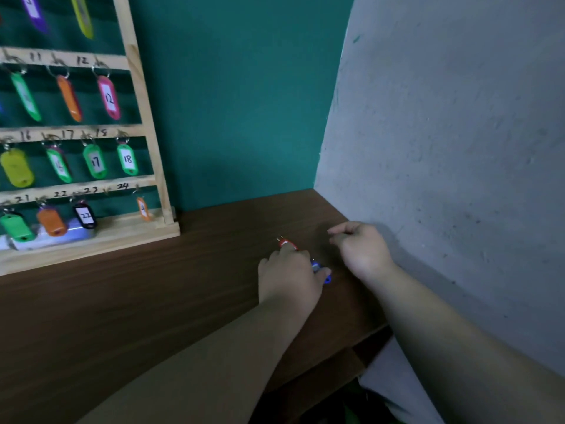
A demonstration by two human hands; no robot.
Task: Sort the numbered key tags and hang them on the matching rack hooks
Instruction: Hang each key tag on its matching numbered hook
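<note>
From the head camera, your left hand (pixel 289 272) lies knuckles-up on the brown surface (pixel 153 301), fingers curled down over two loose key tags. The red tag (pixel 288 243) pokes out past your fingertips with its metal ring at the far end. The blue tag (pixel 322 272) shows at the thumb side, mostly covered. Your fingers are hidden under the hand, so I cannot tell whether you are pinching the red tag or only resting on it. Your right hand (pixel 362 250) hovers just beside, near the grey wall (pixel 443 148), fingers loosely curled, with nothing visible in them.

The rack (pixel 146 117) stands well apart to the left, most hooks already filled. The hook marked 23 (pixel 105 191) looks bare.

These tags are probably light, stiff plastic that slides easily on the smooth surface. Take one by its long edges, read the number, then carry it so the ring hangs free for hooking.
</note>
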